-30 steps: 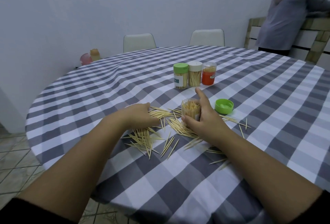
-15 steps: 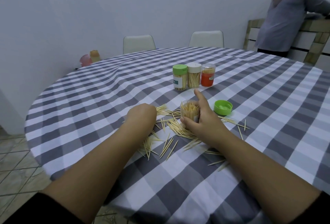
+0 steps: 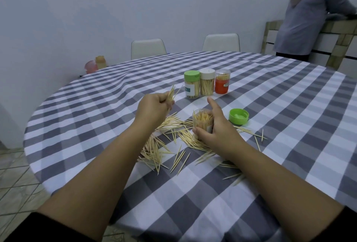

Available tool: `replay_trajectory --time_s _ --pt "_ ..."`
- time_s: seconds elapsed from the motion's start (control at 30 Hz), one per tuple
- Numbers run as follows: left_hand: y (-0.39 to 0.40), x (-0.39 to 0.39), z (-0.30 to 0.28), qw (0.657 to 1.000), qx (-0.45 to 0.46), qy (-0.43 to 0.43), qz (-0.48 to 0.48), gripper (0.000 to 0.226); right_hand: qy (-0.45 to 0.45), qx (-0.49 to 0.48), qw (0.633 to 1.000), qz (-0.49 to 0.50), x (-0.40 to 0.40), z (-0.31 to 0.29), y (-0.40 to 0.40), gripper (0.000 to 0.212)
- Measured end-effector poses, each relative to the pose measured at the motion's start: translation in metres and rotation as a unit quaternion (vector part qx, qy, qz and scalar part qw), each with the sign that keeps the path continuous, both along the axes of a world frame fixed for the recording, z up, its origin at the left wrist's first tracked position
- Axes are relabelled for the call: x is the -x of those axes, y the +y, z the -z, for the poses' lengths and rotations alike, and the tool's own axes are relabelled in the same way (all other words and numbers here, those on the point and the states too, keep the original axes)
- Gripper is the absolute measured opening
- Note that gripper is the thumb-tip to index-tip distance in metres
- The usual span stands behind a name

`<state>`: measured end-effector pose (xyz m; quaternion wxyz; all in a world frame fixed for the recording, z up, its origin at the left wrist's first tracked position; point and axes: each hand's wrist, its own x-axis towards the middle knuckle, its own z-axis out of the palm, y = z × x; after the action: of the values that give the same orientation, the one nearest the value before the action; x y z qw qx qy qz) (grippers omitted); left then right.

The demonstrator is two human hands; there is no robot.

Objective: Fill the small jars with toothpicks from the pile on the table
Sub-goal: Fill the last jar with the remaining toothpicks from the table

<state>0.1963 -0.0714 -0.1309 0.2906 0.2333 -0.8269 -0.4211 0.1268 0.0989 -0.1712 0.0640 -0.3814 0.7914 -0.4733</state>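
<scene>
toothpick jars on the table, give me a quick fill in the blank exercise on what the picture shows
1. The left hand holds a bunch of toothpicks ____ the table.
2. The right hand steadies an open jar that has no ____ on it.
3. The loose cap lying to the right of that hand is ____ in colour.
4. Behind the hands, ____ closed jars stand in a row.

Missing words: above; lid; green; three
</scene>
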Motion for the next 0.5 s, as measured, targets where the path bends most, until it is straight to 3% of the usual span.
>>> replay_trajectory --time_s 0.13,0.3,0.5 --pt "0.012 0.005 -0.009 0.977 -0.167 0.121 0.061 0.029 -0.001 0.002 1.0 -0.002 0.0 -0.001 -0.001 0.092" --pt "0.027 0.012 -0.014 0.914 -0.325 0.213 0.115 0.023 0.001 0.0 1.0 -0.004 0.0 -0.001 0.001 0.092" --pt "0.045 0.016 -0.019 0.865 -0.385 0.288 0.142 0.017 0.0 0.011 1.0 -0.004 -0.001 -0.001 0.001 0.091"
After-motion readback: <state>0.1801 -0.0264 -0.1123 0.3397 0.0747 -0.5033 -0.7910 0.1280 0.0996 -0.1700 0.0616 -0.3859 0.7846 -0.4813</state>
